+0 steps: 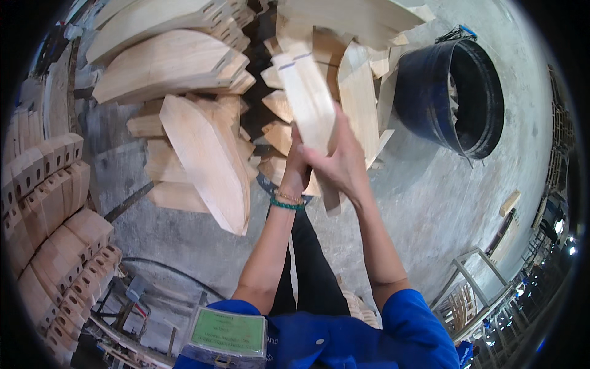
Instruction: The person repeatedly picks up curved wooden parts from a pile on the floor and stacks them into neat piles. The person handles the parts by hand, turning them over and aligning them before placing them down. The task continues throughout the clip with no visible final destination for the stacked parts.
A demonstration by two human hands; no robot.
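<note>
A pair of pale wooden boards [307,101], held together lengthwise, stands in front of me with dark marks near the far end. My left hand [296,163], with a green beaded bracelet at the wrist, is closed along the boards' left side. On the right side my right hand [342,158] grips them, its thumb lying across the near face. Some of the left fingers are hidden by the wood and by the other hand. Behind the boards lies a stack of shaped wooden pieces [358,92], and another long curved piece [206,163] tops the left stack.
More curved wooden pieces [166,64] are piled at the far left. A black bucket [424,92] lies to the right of the stacks. Drilled wooden parts [46,203] stand in rows at the left edge. Toward the lower right is a wooden frame [470,286].
</note>
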